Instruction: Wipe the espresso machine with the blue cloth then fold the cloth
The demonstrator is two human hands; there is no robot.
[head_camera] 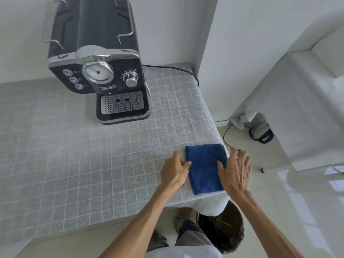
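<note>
Nothing was gripped: the left hand (174, 171) and right hand (235, 169) were laid open against the blue cloth (203, 167), seemingly to flatten it. It was folded at the counter's (74, 155) near right corner, the espresso machine (98, 60) well apart, far left

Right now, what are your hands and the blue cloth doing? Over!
Left hand open, flat at cloth's left edge. Right hand open, fingers spread on its right side. Blue cloth folded, lying near counter corner. Nothing in the way.
</note>
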